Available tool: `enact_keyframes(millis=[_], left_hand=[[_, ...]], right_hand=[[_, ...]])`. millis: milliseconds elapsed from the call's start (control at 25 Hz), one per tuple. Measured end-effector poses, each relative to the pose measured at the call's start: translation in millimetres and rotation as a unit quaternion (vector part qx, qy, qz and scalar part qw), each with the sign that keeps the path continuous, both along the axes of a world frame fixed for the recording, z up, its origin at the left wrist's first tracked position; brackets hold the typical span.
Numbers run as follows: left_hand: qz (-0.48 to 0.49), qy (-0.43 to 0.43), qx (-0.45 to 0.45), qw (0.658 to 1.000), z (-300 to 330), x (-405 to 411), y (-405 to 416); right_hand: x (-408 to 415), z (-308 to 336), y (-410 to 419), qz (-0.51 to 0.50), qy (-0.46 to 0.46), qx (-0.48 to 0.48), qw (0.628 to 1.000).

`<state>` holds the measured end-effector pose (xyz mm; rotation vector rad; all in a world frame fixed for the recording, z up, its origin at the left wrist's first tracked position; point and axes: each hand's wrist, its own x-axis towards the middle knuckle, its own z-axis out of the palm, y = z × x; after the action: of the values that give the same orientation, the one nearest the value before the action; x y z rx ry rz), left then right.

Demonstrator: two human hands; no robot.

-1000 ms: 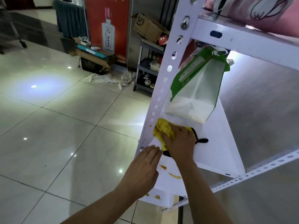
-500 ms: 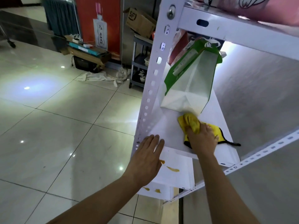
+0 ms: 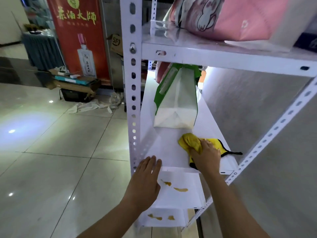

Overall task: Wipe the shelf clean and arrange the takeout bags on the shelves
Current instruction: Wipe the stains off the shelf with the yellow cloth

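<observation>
We see a white metal shelving unit point(image 3: 171, 152) filling the middle of the view, its upright posts punched with rows of oval holes and its boards smooth, flat and faintly glossy. The middle shelf is plain white where the cloth lies; the two lower boards carry yellow-brown smears point(image 3: 173, 186) — streaks and small blobs, wet-looking against the paint.

On the top shelf lies a large pink bag point(image 3: 240, 19) printed with a cartoon rabbit, its surface soft and slightly creased. On the middle shelf, further back, a takeout bag point(image 3: 176, 102) of white paper with green side panels leans toward the rear, its folded rectangular base turned toward us. Behind it a second pinkish bag point(image 3: 160, 71) is partly hidden.

Near the front of the middle shelf sits a yellow cloth point(image 3: 190, 143) — bunched, soft, edged in black with a black loop trailing to the right. Our right hand point(image 3: 205, 156) presses down on it, fingers curled over the fabric. Our left hand point(image 3: 147, 176) rests flat at the shelf's front left corner beside the post, fingers straight and together, holding nothing.
</observation>
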<state>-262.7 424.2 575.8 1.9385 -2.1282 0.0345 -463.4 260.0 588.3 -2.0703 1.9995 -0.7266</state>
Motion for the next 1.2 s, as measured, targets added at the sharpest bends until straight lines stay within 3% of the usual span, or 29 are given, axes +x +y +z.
enact_keyframes(millis=[120,280,360,480,600,680,800,880,960,1080,1200], left_hand=[[-0.014,-0.014,0.005,1.000,15.7,-1.1,0.2],[-0.031,-0.015,0.009,0.999,38.6,-0.9,1.5],[-0.047,-0.008,0.029,0.998,60.0,-0.4,4.2],[-0.067,0.001,0.025,0.997,104.2,-7.4,-0.1],[-0.109,0.000,-0.109,0.988,171.3,-15.8,6.7],[-0.123,0.007,-0.205,0.971,217.9,-19.6,22.6],[-0.116,0.014,-0.324,0.939,268.5,-18.9,35.1],[-0.081,0.010,-0.347,0.934,290.4,-16.0,33.5],[-0.029,-0.017,-0.305,0.952,305.2,-9.9,29.4],[0.012,-0.070,-0.237,0.969,303.5,1.3,21.1],[-0.003,-0.079,-0.222,0.972,297.6,7.8,18.9]], right_hand=[[-0.2,-13.2,43.3,0.035,-0.039,-0.092,0.994],[-10.2,0.2,72.1,0.053,-0.031,-0.071,0.996],[-14.4,21.4,82.4,0.028,-0.079,-0.047,0.995],[-19.0,62.9,100.5,0.040,-0.191,-0.123,0.973],[-17.3,136.8,128.6,0.065,-0.279,-0.200,0.937],[-14.1,192.5,151.0,0.078,-0.291,-0.265,0.916],[-6.9,269.0,165.1,0.093,-0.241,-0.371,0.892],[3.5,311.6,152.9,0.085,-0.171,-0.385,0.903],[22.1,343.4,131.4,0.072,-0.081,-0.339,0.935],[58.4,354.1,106.5,0.131,0.032,-0.242,0.961],[71.1,351.2,91.0,0.162,0.032,-0.168,0.972]])
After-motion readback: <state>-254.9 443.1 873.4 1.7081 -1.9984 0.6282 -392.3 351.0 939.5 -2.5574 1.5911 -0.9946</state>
